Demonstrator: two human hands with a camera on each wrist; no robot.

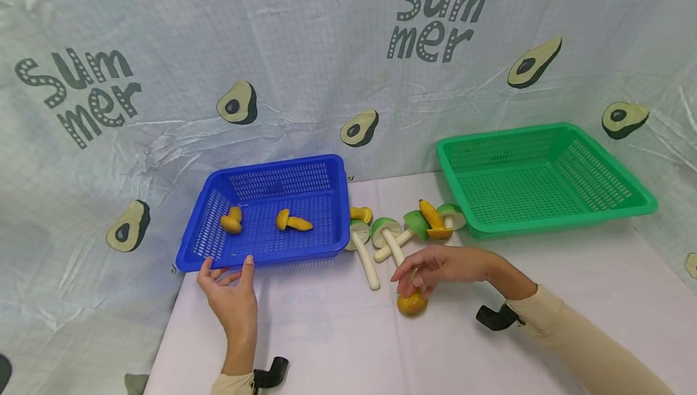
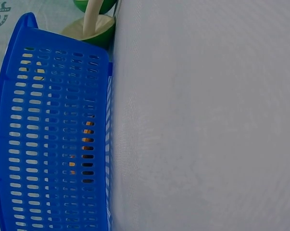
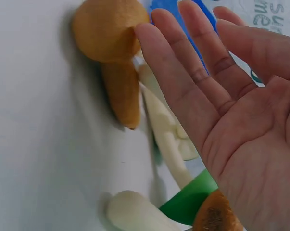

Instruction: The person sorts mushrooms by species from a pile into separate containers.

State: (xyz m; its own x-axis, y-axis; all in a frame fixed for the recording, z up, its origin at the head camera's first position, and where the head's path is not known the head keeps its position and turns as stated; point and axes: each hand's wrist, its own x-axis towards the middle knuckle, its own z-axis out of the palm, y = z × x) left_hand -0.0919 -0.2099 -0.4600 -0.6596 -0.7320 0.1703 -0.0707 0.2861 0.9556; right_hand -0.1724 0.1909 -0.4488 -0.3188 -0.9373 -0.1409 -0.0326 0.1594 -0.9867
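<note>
My left hand [image 1: 234, 304] is at the front rim of the blue basket [image 1: 267, 257], thumb and fingertips touching the rim apart from each other. Two yellow toy mushrooms, one on the left [image 1: 231, 221] and one near the middle [image 1: 294, 222], lie inside. My right hand [image 1: 443, 267] reaches over a yellow mushroom [image 3: 108, 29] on the table. In the right wrist view its fingers are extended, with one fingertip right at the cap. Green-capped mushrooms with white stems [image 1: 366, 262] lie beyond, between the baskets, with another yellow mushroom [image 1: 432, 219] on top.
A green basket [image 1: 561, 225] stands at the back right, with mushrooms against its left corner. One yellow mushroom [image 1: 362, 214] lies against the blue basket's right side. White cloth [image 1: 337, 346] covers the table, and a printed curtain [image 1: 305, 80] hangs behind it.
</note>
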